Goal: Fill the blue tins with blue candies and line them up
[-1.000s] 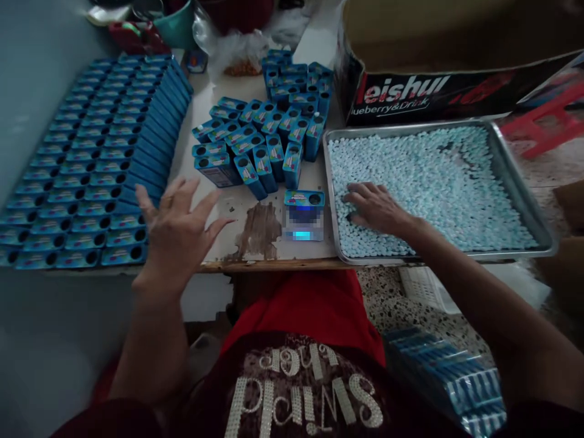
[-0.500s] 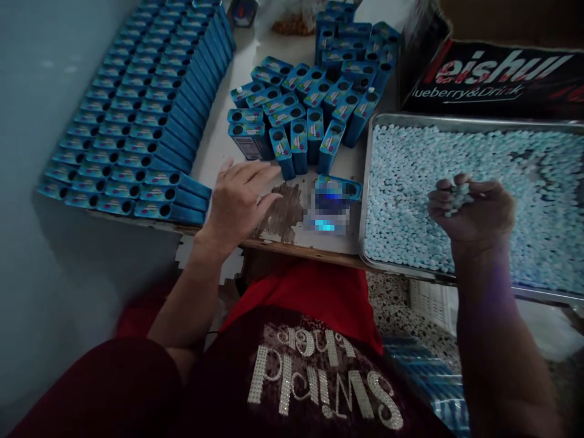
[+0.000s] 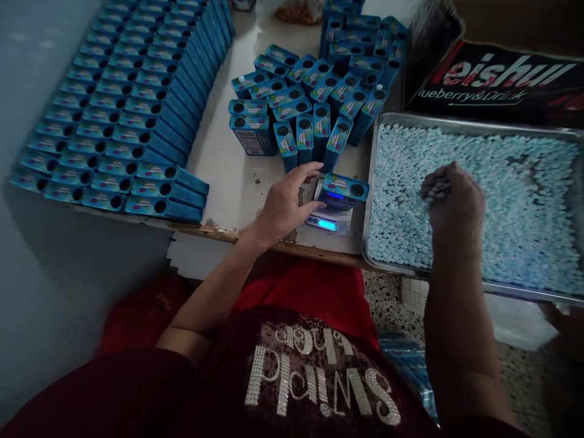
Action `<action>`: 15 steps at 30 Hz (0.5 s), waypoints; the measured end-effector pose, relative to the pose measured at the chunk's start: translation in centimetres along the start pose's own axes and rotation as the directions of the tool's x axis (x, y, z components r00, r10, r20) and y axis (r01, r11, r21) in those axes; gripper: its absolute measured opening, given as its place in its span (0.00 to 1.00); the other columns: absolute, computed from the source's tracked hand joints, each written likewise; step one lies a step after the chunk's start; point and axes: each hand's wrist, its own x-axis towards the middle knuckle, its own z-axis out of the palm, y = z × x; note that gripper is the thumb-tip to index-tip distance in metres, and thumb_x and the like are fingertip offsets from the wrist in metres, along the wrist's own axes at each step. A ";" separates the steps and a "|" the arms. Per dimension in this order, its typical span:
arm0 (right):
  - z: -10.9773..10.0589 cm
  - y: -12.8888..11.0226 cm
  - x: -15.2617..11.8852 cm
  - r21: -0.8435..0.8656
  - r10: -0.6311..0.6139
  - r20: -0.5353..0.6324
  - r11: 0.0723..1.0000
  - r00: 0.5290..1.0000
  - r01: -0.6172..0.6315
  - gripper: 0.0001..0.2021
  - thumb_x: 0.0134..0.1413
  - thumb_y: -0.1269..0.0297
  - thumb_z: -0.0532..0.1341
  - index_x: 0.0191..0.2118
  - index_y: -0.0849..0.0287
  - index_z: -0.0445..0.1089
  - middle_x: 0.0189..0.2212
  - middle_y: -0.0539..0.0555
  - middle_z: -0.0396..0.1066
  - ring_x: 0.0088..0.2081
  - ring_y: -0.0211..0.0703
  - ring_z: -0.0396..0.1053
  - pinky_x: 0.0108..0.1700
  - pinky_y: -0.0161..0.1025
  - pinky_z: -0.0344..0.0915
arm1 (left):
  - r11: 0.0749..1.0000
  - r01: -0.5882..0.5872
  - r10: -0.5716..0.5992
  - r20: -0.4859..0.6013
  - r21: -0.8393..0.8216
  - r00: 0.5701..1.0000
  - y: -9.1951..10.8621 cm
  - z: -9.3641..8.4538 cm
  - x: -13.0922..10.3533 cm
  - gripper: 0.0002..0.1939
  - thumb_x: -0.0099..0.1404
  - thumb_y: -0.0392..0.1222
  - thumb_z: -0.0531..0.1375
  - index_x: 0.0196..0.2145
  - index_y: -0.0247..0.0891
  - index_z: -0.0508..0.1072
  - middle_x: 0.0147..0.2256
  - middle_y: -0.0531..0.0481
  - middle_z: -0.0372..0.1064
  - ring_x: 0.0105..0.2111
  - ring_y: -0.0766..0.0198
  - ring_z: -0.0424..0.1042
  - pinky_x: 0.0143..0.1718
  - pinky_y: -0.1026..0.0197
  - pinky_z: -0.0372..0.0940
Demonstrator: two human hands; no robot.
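A small digital scale (image 3: 320, 224) with a lit blue display sits near the table's front edge, and one blue candy box (image 3: 347, 187) with a round hole in its top stands on it. My left hand (image 3: 292, 201) is at the left side of this box, thumb and fingers apart; whether it touches the box I cannot tell. Over the metal tray (image 3: 370, 231), my right hand (image 3: 451, 191) is curled around several pale candies (image 3: 437, 190). Beneath it the tray holds a layer of pale blue and white candies (image 3: 401, 231).
Rows of packed blue boxes (image 3: 132, 121) fill the table's left side. Several loose boxes (image 3: 292, 109) stand behind the scale. A black printed carton (image 3: 506, 79) is behind the tray, and a bag of brown pieces (image 3: 298, 13) lies at the back.
My left hand has moved right, from the bare table to beside the box on the scale. My right hand, still holding candies, has shifted left over the tray and turned.
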 end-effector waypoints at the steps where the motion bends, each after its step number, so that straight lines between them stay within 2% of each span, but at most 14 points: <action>1: 0.4 -0.4 -0.5 -0.001 0.036 0.003 0.999 0.999 -0.036 0.16 0.51 0.44 0.66 0.33 0.49 0.66 0.29 0.52 0.64 0.30 0.44 0.64 0.33 0.46 0.62 | 1.000 0.004 -0.004 0.009 -0.019 1.000 -0.2 0.2 -0.1 0.38 0.71 0.31 0.76 0.73 0.44 0.71 0.66 0.41 0.80 0.64 0.46 0.83 0.72 0.42 0.78; 3: 0.8 -0.8 -1.3 -0.134 0.058 0.063 0.990 0.996 -0.050 0.10 0.48 0.54 0.64 0.35 0.52 0.75 0.30 0.55 0.71 0.33 0.47 0.68 0.40 0.47 0.67 | 0.999 0.005 -0.004 0.020 -0.041 1.000 -0.8 0.6 -0.2 0.38 0.71 0.31 0.77 0.73 0.45 0.71 0.66 0.41 0.80 0.64 0.46 0.83 0.71 0.41 0.78; 6: 0.4 -0.1 -1.8 -0.476 -0.027 0.146 0.874 0.989 0.094 0.14 0.55 0.60 0.60 0.39 0.53 0.83 0.37 0.60 0.82 0.43 0.56 0.78 0.57 0.57 0.73 | 0.999 -0.006 0.006 0.008 -0.043 1.000 -1.4 1.7 0.1 0.41 0.70 0.34 0.78 0.74 0.46 0.69 0.66 0.40 0.79 0.64 0.45 0.83 0.70 0.40 0.78; 9: -0.5 1.7 -1.5 -0.673 -0.164 0.224 0.686 0.961 0.274 0.17 0.68 0.58 0.59 0.47 0.53 0.87 0.47 0.62 0.87 0.53 0.65 0.81 0.69 0.67 0.67 | 0.994 -0.098 0.095 0.045 0.053 0.994 -0.5 3.3 1.5 0.40 0.72 0.38 0.78 0.75 0.50 0.69 0.71 0.41 0.75 0.69 0.42 0.78 0.73 0.38 0.75; 11: -0.6 2.5 -1.1 -0.677 -0.237 0.231 0.658 0.944 0.331 0.18 0.70 0.54 0.62 0.52 0.53 0.88 0.52 0.64 0.87 0.56 0.67 0.82 0.69 0.68 0.68 | 0.968 -0.201 0.176 0.162 0.153 0.971 0.9 3.8 2.9 0.34 0.75 0.38 0.76 0.73 0.51 0.73 0.71 0.41 0.75 0.71 0.43 0.76 0.73 0.40 0.76; 13: -0.1 2.4 -1.0 -0.637 -0.301 0.205 0.681 0.931 0.361 0.18 0.69 0.50 0.66 0.52 0.54 0.87 0.54 0.66 0.86 0.58 0.70 0.82 0.67 0.67 0.71 | 0.937 -0.255 0.185 0.279 0.239 0.942 2.1 2.9 4.2 0.27 0.76 0.36 0.74 0.68 0.50 0.77 0.66 0.41 0.78 0.67 0.45 0.79 0.67 0.43 0.79; 15: 1.0 1.3 -1.2 -0.587 -0.329 0.193 0.716 0.924 0.377 0.17 0.67 0.48 0.67 0.51 0.53 0.86 0.52 0.65 0.86 0.55 0.69 0.82 0.62 0.65 0.75 | 0.921 -0.235 0.138 0.304 0.311 0.943 2.6 -0.2 4.8 0.23 0.76 0.34 0.72 0.64 0.50 0.79 0.60 0.43 0.81 0.62 0.46 0.82 0.62 0.45 0.80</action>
